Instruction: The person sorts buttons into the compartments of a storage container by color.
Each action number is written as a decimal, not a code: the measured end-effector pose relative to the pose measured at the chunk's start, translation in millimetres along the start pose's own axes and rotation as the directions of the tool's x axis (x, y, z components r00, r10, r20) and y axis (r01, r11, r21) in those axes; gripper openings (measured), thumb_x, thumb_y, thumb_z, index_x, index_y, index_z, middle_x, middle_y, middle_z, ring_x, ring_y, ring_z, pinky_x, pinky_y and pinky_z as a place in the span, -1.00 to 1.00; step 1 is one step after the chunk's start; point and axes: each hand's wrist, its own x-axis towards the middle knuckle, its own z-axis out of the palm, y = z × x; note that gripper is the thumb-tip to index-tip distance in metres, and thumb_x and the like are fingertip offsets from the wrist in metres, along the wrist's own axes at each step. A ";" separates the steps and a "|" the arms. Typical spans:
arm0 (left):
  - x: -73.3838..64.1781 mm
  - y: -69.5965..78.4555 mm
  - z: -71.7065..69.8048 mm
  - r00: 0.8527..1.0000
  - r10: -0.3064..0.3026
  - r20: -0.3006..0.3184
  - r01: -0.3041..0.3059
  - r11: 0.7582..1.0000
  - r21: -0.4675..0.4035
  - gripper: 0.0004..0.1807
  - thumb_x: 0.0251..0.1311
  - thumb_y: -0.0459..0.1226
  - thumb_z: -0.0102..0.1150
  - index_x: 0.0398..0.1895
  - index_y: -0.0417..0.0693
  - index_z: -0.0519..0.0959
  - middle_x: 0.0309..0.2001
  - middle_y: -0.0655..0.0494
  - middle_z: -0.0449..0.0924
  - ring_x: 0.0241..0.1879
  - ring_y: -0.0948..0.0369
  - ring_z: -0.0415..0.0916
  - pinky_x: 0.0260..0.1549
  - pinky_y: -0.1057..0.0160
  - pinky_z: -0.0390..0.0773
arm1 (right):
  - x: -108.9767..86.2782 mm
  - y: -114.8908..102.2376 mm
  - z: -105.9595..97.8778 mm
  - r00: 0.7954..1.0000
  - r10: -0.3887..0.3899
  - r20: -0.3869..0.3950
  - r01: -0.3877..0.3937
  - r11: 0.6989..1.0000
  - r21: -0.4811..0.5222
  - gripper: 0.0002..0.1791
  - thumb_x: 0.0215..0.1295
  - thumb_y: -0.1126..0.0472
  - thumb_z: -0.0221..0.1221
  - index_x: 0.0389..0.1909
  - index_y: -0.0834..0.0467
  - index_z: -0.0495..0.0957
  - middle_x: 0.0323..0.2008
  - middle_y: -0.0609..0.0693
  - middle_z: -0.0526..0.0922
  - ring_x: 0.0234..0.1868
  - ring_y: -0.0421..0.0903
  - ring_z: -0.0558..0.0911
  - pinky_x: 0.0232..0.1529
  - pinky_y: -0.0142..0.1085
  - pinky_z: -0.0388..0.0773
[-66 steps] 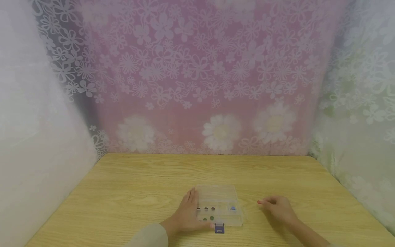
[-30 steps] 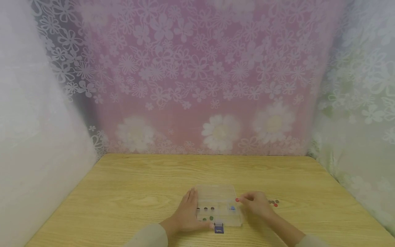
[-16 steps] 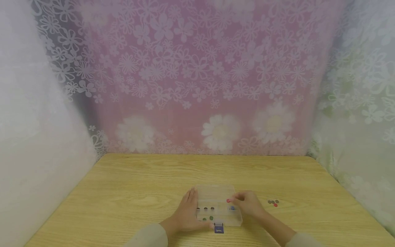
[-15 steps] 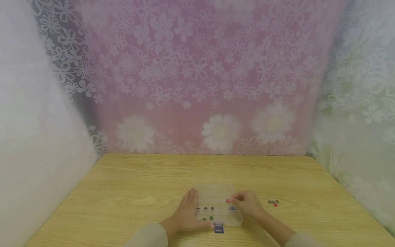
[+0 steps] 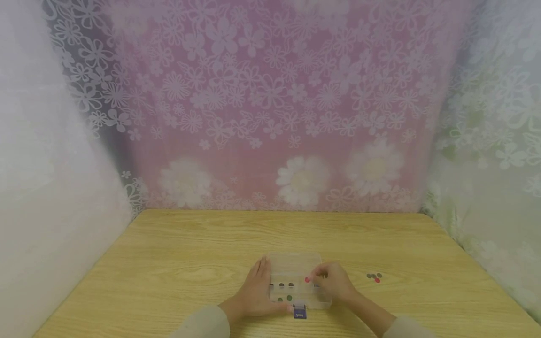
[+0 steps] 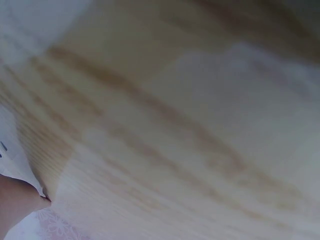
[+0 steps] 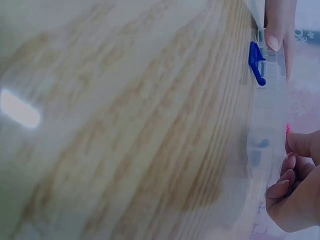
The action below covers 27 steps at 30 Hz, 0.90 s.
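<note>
A clear plastic compartment box (image 5: 313,298) lies on the table, its clear lid (image 5: 296,263) folded back and its blue-purple latch (image 5: 299,312) at the front. My left hand (image 5: 257,291) rests along the left side with straight fingers, thumb on the front edge by the latch. Between thumb and fingertips my right hand (image 5: 336,282) pinches a small red disc (image 5: 307,280) over the box's back row. Dark discs (image 5: 282,285) sit in that row, green discs (image 5: 289,298) in the front row. Blue ones at the right are mostly hidden by my right hand.
Right of the box lie several loose discs on the wooden table (image 5: 203,253), grey ones (image 5: 374,276) and a red one (image 5: 377,280). A flowered curtain (image 5: 253,117) hangs behind, and pale sheets stand at both sides. The left wrist view shows mainly blurred tabletop.
My right hand has moved left from beside the loose discs to over the box, carrying the red disc, and has lowered a little. My left hand and the box have stayed put.
</note>
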 end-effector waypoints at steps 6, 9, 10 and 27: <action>1.3 -2.1 1.3 1.000 -0.003 -0.003 0.003 1.000 -0.007 0.34 -0.18 0.33 0.23 0.42 -0.35 -0.20 0.45 -0.31 -0.26 0.44 -0.19 -0.28 0.36 -0.16 -0.05 | 0.0 0.9 1.6 1.000 0.004 0.001 -0.004 1.000 -0.018 -0.90 0.07 0.35 0.25 -0.59 0.19 0.62 -0.65 -0.09 0.47 -0.59 -0.22 0.31 -0.63 -0.48 0.23; 0.9 -1.9 1.3 1.000 -0.004 -0.002 0.004 1.000 -0.007 0.34 -0.17 0.33 0.22 0.42 -0.34 -0.20 0.45 -0.30 -0.26 0.44 -0.18 -0.28 0.36 -0.16 -0.04 | -0.1 0.5 1.6 1.000 0.005 0.006 -0.005 1.000 -0.023 -0.90 0.07 0.34 0.26 -0.59 0.19 0.62 -0.65 -0.09 0.48 -0.59 -0.23 0.30 -0.63 -0.49 0.22; 0.7 -1.7 1.2 1.000 -0.004 -0.002 0.004 1.000 -0.008 0.34 -0.17 0.33 0.22 0.42 -0.34 -0.20 0.45 -0.30 -0.26 0.44 -0.18 -0.28 0.36 -0.16 -0.04 | -0.3 0.0 1.3 1.000 0.008 0.008 -0.008 1.000 -0.020 -0.90 0.07 0.33 0.27 -0.59 0.19 0.62 -0.64 -0.09 0.48 -0.58 -0.22 0.30 -0.62 -0.48 0.22; 0.0 -1.8 1.5 1.000 -0.002 -0.001 0.002 1.000 0.001 0.33 -0.17 0.33 0.23 0.42 -0.36 -0.18 0.45 -0.29 -0.26 0.45 -0.17 -0.28 0.37 -0.15 -0.06 | 1.0 7.2 -3.7 0.996 0.093 -0.010 -0.092 0.993 0.068 -0.95 0.12 0.32 0.22 -0.47 0.19 0.64 -0.50 -0.08 0.61 -0.42 -0.20 0.47 -0.42 -0.44 0.42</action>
